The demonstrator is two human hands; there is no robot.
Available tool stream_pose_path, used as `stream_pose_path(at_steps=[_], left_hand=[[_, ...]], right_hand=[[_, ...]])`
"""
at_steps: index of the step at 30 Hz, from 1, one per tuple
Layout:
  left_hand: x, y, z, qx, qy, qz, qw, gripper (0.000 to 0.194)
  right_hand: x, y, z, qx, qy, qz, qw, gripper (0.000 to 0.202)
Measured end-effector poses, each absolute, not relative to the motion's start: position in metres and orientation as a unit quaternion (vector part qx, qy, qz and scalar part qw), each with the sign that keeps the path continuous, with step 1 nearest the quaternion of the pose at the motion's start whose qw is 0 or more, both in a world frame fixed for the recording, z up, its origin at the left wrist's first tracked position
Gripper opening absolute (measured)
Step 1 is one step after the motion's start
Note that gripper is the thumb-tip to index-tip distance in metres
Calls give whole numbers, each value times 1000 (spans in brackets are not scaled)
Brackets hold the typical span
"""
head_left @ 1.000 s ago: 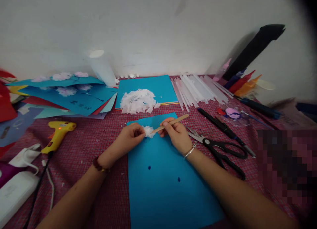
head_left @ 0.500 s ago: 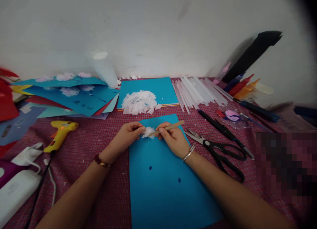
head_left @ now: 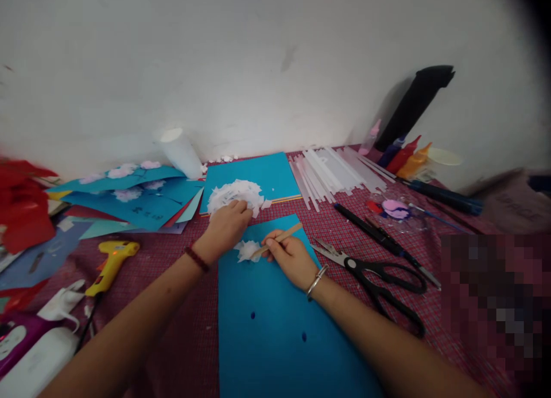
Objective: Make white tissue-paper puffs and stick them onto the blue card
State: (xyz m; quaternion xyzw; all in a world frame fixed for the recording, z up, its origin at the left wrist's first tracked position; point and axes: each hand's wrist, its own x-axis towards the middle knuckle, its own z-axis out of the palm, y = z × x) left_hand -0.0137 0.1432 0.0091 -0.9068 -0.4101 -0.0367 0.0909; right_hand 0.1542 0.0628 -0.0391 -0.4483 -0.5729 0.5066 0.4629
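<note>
My left hand point(head_left: 230, 220) is at the near edge of a pile of small white paper pieces point(head_left: 235, 192). Its fingers curl downward and their tips are hidden, so whatever they hold cannot be made out. In my right hand point(head_left: 286, 253) a flat wooden craft stick point(head_left: 289, 232) is gripped between thumb and fingers. The stick's lower tip touches a white paper flower point(head_left: 248, 250) on the upper part of a blue sheet point(head_left: 258, 358). Two dark blue dots of paint or glue point(head_left: 253, 315) mark the sheet lower down.
Black-handled scissors point(head_left: 365, 272) and a black pen point(head_left: 365, 229) lie right of the sheet. White strips point(head_left: 329, 171) are spread behind. A yellow glue gun point(head_left: 112, 263) lies left, near blue cards with paper flowers point(head_left: 142, 206). Paint tubes point(head_left: 404, 157) stand at the back right.
My left hand has left the paper flower and moved forward to the white paper pile. My right hand stays at the flower with the stick. The camera view has shifted slightly.
</note>
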Motion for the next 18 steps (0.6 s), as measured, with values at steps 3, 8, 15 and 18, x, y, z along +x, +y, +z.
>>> stream_pose_path(at_steps=[3,8,15,18], left_hand=[[-2,154,3,-912,-389,-6,134,17],[-2,166,-4,-892,-444,-80,31,19],[-25,132,9,-650,-539,-315,-433,9],[-34,100,19,-595,-521,-319,-521,14]], right_hand=[[154,64,-43,-446,-577,506,461,17],[154,65,-44,-444,-590,491,462,16],[157,64,-35,-416,-520,554,499,16],[159,63,-33,-391,-505,568,518,23]])
